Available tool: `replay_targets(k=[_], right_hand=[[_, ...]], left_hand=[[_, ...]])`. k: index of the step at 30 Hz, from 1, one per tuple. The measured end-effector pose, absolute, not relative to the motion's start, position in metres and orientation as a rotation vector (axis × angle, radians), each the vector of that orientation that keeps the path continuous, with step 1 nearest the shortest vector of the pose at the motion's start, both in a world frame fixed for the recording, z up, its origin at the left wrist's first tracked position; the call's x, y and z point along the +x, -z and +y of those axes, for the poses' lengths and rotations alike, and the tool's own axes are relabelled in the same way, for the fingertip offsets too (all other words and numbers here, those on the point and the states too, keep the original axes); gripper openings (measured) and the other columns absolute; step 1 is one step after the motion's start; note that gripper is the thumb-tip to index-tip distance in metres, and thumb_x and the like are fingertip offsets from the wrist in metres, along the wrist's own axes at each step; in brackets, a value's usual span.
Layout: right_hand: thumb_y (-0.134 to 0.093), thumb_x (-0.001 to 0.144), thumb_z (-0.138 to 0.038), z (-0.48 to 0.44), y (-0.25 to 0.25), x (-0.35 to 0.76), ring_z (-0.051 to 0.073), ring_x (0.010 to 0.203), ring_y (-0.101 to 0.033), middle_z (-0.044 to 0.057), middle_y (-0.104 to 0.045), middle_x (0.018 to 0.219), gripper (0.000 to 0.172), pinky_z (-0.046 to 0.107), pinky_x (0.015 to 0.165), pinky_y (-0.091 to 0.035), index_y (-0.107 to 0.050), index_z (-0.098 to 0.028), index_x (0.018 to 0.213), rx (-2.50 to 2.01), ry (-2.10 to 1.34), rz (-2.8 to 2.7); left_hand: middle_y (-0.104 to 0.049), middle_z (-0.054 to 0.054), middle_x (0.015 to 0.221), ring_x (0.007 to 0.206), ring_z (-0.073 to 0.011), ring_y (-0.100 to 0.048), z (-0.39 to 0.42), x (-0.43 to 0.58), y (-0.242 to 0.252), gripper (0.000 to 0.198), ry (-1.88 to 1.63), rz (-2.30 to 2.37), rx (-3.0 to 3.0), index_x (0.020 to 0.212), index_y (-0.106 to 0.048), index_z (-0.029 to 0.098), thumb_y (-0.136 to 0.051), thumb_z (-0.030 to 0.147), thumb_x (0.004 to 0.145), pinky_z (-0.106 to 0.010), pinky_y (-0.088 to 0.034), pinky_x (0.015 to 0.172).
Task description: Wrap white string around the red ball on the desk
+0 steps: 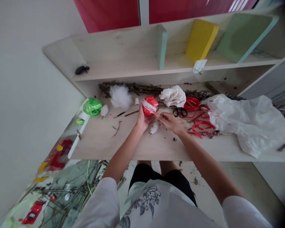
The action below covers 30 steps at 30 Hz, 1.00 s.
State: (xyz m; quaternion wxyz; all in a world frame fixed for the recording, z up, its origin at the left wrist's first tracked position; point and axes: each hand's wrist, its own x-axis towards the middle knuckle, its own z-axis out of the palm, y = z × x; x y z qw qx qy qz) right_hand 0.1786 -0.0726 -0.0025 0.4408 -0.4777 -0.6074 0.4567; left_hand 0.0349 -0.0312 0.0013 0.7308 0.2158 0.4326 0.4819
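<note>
My left hand (142, 121) holds up a red ball (152, 100) of shiny ribbon-like strand, its fingers wrapped around the left side and underneath. White string (147, 106) crosses the ball in several turns. At the ball's lower right, my right hand (169, 122) is closed, with its fingertips pinched where the white string ends. Below the two hands, a small white wrapped bundle (154, 127) with a stick end lies on the desk. Black-handled scissors (180, 112) rest to the right, close to loops of red ribbon (203, 125).
A green ball (92, 107), a white-headed stick (104, 110) and white fluff (120, 96) lie at the left. Behind the hands is crumpled white paper (173, 96). A translucent plastic sheet (254, 123) covers the right side. Shelves with a yellow divider (200, 41) stand behind.
</note>
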Motion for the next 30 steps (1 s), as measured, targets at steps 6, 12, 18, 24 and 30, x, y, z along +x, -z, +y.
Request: replay_targets(k=[6,12,18,24,30], right_hand=[[-0.061,0.073,-0.068,-0.072,0.003,0.178,0.008,0.046,-0.033,-0.005,-0.041,0.048,0.053,0.024,0.045,-0.025,-0.047,-0.020,0.055,-1.199,-1.123,-1.463],[-0.063,0.068,-0.073,-0.070,0.005,0.179,0.007,0.045,-0.029,-0.005,-0.037,0.047,0.058,0.025,0.045,-0.020,-0.043,-0.021,0.052,-1.193,-1.200,-1.416],[-0.063,0.071,-0.072,-0.066,0.007,0.187,0.008,0.047,-0.028,-0.005,-0.033,0.046,0.061,0.024,0.047,-0.025,-0.038,-0.021,0.050,-1.010,-1.357,-1.336],[-0.072,0.072,-0.060,-0.069,0.001,0.199,0.006,0.041,-0.022,-0.010,-0.027,0.041,0.050,0.023,0.046,-0.031,-0.047,-0.020,0.056,-0.879,-1.671,-1.270],[-0.073,0.072,-0.057,-0.070,-0.001,0.207,0.004,0.038,-0.017,-0.011,-0.029,0.041,0.046,0.021,0.040,-0.015,-0.048,-0.020,0.062,-0.883,-1.785,-1.294]], left_hand=[[-0.072,-0.010,0.103,0.103,-0.0248,-0.064,-0.032,0.034,-0.003,0.075,-1.034,0.933,0.440,0.113,-0.063,0.020,-0.018,0.075,0.089,-0.039,-0.050,0.091],[-0.072,-0.013,0.097,0.101,-0.0273,-0.064,-0.032,0.032,-0.001,0.078,-1.020,0.924,0.484,0.107,-0.064,0.016,-0.016,0.076,0.088,-0.043,-0.050,0.091],[-0.072,-0.014,0.082,0.097,-0.0305,-0.066,-0.030,0.029,0.003,0.075,-1.009,0.842,0.494,0.093,-0.065,0.015,-0.022,0.076,0.087,-0.044,-0.051,0.091],[-0.072,-0.010,0.079,0.076,-0.0212,-0.068,-0.031,0.023,0.001,0.066,-0.991,0.717,0.341,0.097,-0.066,0.014,-0.024,0.065,0.092,-0.040,-0.055,0.085],[-0.072,-0.008,0.078,0.068,-0.0190,-0.067,-0.026,0.010,0.002,0.055,-1.044,0.666,0.290,0.107,-0.065,0.016,-0.031,0.056,0.092,-0.037,-0.056,0.077]])
